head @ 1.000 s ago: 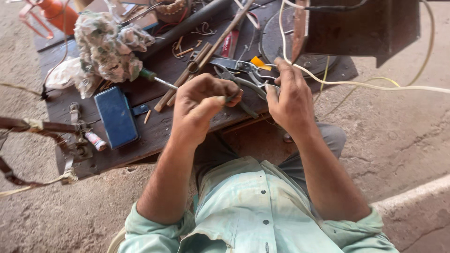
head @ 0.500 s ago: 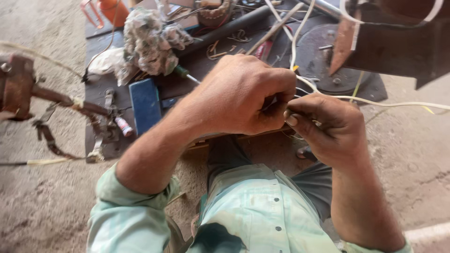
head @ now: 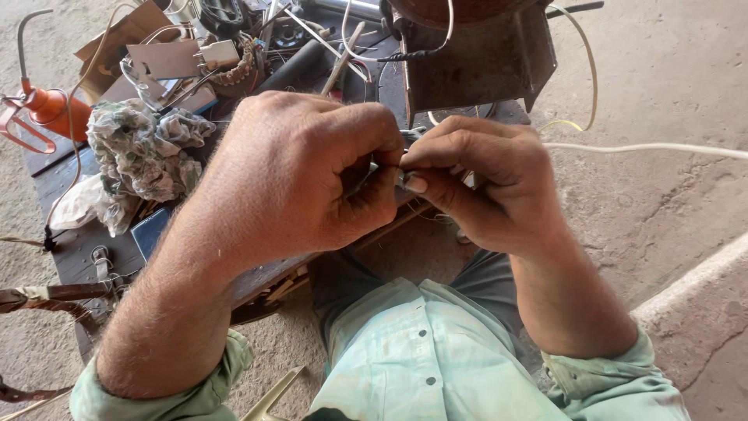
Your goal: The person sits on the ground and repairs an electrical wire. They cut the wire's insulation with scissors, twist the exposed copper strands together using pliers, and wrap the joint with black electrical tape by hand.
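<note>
A small part (head: 401,178), mostly hidden, is pinched between the clenched left hand (head: 300,175) and right hand (head: 483,183), fingertips meeting above the board (head: 62,261), both equally near.

A rough, pale concrete floor (head: 662,203) spreads all around, sunlit and dusty. A low dark wooden worktop (head: 70,265) sits on it, its far end crowded with clutter. A raised concrete kerb (head: 701,304) runs diagonally past the worktop's right side.
</note>
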